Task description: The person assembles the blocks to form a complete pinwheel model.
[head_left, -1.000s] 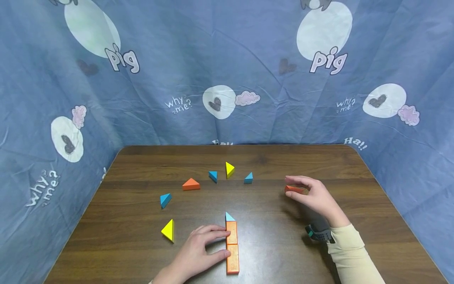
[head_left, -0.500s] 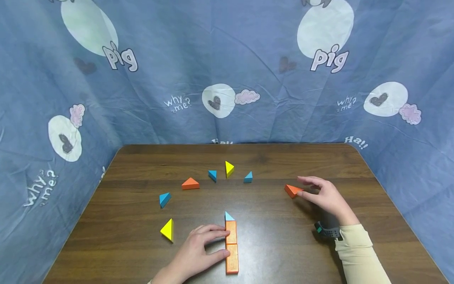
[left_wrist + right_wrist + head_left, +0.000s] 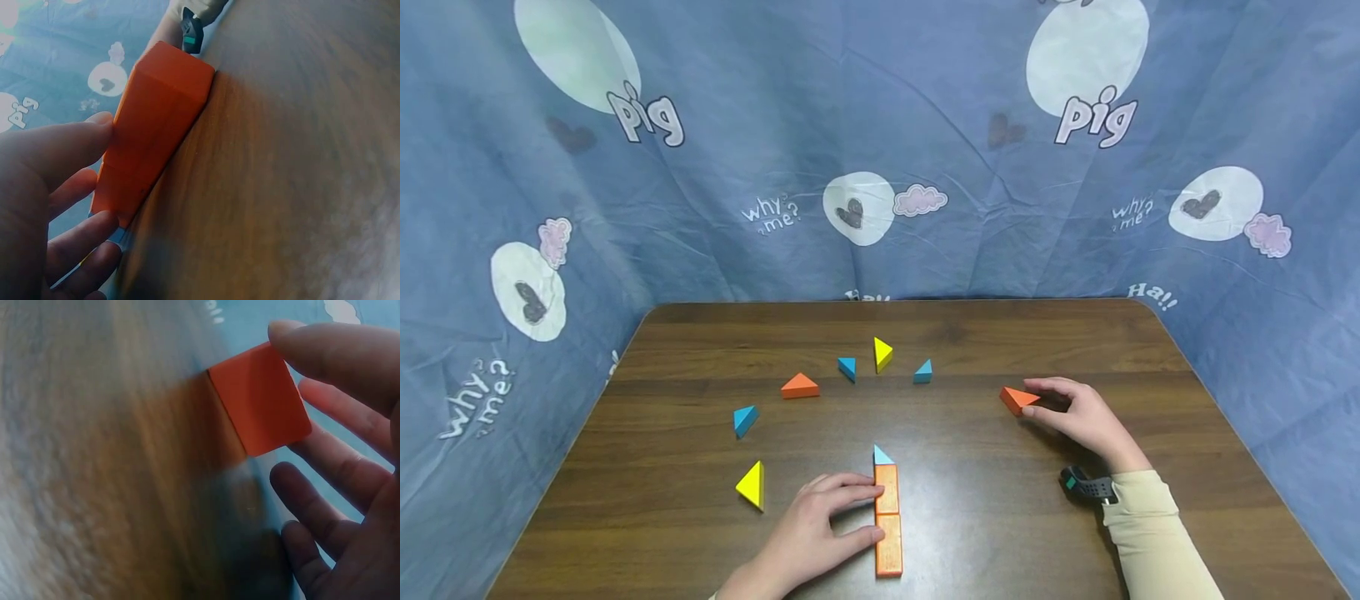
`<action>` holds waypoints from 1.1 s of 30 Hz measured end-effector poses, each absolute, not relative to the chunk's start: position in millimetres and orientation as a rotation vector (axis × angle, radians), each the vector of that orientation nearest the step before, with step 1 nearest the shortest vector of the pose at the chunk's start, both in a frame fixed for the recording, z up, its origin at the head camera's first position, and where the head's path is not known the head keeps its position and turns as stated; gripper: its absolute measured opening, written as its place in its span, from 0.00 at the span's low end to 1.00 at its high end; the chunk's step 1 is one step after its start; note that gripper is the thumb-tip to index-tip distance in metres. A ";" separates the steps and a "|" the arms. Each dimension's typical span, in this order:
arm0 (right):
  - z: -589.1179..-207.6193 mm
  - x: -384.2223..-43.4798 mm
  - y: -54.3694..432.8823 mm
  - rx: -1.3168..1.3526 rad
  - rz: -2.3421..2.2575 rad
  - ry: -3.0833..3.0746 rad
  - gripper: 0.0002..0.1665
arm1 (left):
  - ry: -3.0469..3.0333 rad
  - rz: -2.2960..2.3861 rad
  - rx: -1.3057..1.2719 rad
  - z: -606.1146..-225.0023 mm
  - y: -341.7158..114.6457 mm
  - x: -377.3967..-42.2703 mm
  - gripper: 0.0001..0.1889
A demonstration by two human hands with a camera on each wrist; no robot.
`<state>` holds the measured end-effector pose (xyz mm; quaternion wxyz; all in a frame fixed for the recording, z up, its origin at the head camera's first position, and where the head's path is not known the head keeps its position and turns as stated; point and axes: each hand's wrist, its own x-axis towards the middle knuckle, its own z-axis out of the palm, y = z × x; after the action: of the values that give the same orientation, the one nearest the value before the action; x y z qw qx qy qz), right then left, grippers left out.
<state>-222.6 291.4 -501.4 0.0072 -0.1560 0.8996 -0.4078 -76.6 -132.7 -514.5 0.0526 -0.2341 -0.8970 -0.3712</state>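
Observation:
Two orange rectangular blocks, a far one [image 3: 887,490] and a near one [image 3: 889,546], stand end to end with a light blue triangular piece [image 3: 882,456] at the far end. My left hand [image 3: 816,521] rests straight fingers against their left side, a fingertip at the far block, the thumb at the near one. To the right, my right hand [image 3: 1086,417] has an orange triangular block [image 3: 1017,400] between thumb and fingertips. That block lies on the table; the right wrist view shows its end face [image 3: 259,400], with part of the fingers hidden behind it.
Several triangular blocks lie in an arc on the wooden table [image 3: 962,517]: yellow [image 3: 751,485] and blue [image 3: 745,421] at left, orange [image 3: 801,387], small blue [image 3: 847,368], yellow [image 3: 882,354] and blue [image 3: 923,372] farther back. A blue printed cloth [image 3: 925,267] surrounds the table.
My right hand first drew back to the right from the orange triangular block, which turned, then came in closer to it again. The left hand and its blocks have not moved.

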 end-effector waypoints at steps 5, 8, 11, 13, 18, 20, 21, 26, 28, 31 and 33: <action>-501.2 -222.5 287.5 -0.515 -1.224 2.861 0.27 | -2.728 -1.115 -0.706 -514.1 -132.5 -76.8 0.22; -502.2 -223.0 285.8 -0.527 -1.196 2.885 0.26 | -2.734 -1.116 -0.700 -513.8 -132.7 -76.8 0.22; -502.9 -223.7 285.5 -0.528 -1.168 2.904 0.25 | -2.733 -1.124 -0.703 -513.5 -132.6 -77.1 0.22; -503.2 -224.0 285.6 -0.523 -1.159 2.910 0.26 | -2.728 -1.126 -0.706 -513.4 -132.4 -77.3 0.22; -503.5 -224.9 285.7 -0.508 -1.141 2.910 0.26 | -2.732 -1.123 -0.705 -514.2 -132.2 -77.3 0.22; -503.5 -225.3 285.7 -0.504 -1.132 2.913 0.26 | -2.733 -1.118 -0.704 -514.8 -132.1 -77.3 0.22; -503.5 -225.5 285.7 -0.504 -1.124 2.916 0.26 | -2.732 -1.119 -0.704 -514.9 -132.1 -77.3 0.22; -503.8 -225.7 285.5 -0.508 -1.119 2.925 0.25 | -2.705 -1.109 -0.718 -515.8 -131.3 -77.6 0.22; -504.5 -225.4 285.5 -0.503 -1.118 2.923 0.25 | -2.698 -1.111 -0.721 -515.9 -131.3 -77.5 0.22; -505.5 -225.0 285.4 -0.497 -1.111 2.921 0.25 | -2.696 -1.116 -0.718 -516.3 -131.8 -77.5 0.22; -505.7 -225.4 285.7 -0.497 -1.111 2.921 0.25 | -2.699 -1.116 -0.714 -516.6 -132.1 -77.3 0.22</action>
<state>-225.4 285.7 -505.7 -0.0113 -0.1570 0.9231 -0.3510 -77.3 -132.1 -516.6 0.0672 -0.2368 -0.8957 -0.3704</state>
